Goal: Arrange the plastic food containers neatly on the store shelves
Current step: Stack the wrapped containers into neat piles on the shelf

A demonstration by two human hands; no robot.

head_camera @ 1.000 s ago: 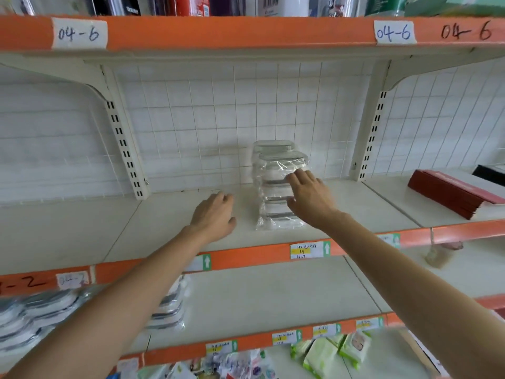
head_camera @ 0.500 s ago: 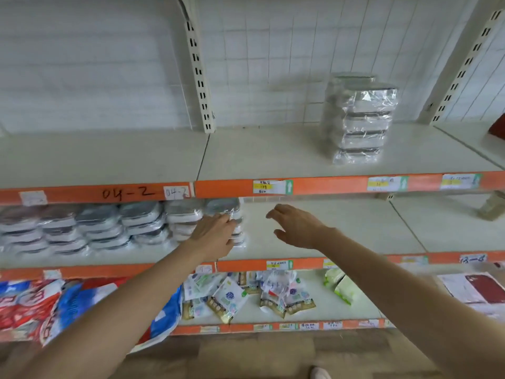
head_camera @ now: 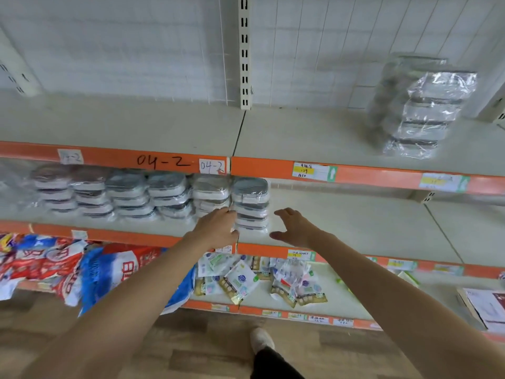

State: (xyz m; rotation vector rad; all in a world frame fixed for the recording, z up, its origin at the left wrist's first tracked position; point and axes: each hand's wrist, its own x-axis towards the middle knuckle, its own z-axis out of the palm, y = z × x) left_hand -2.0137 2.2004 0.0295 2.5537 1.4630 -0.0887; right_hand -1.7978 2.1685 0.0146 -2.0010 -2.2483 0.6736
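Note:
A row of wrapped stacks of plastic food containers (head_camera: 128, 195) lines the middle shelf (head_camera: 355, 222). The rightmost stack (head_camera: 250, 205) stands at the row's end. My left hand (head_camera: 218, 228) touches this stack's left side, fingers reaching between it and its neighbour. My right hand (head_camera: 293, 228) hovers open just right of the stack, apart from it, thumb spread. On the upper shelf (head_camera: 300, 135) stands another wrapped stack of containers (head_camera: 426, 110), with a second stack close behind it.
The bottom shelf holds small snack packets (head_camera: 246, 280) and large red and blue bags (head_camera: 82, 266) at the left. Papers (head_camera: 486, 307) lie at the bottom right. A white upright post (head_camera: 245, 50) divides the back wall. My shoe (head_camera: 261, 339) shows on the wooden floor.
My view has dropped from the upper shelf to the middle one. Both hands have left the upper stack and moved down to either side of the rightmost stack in the row.

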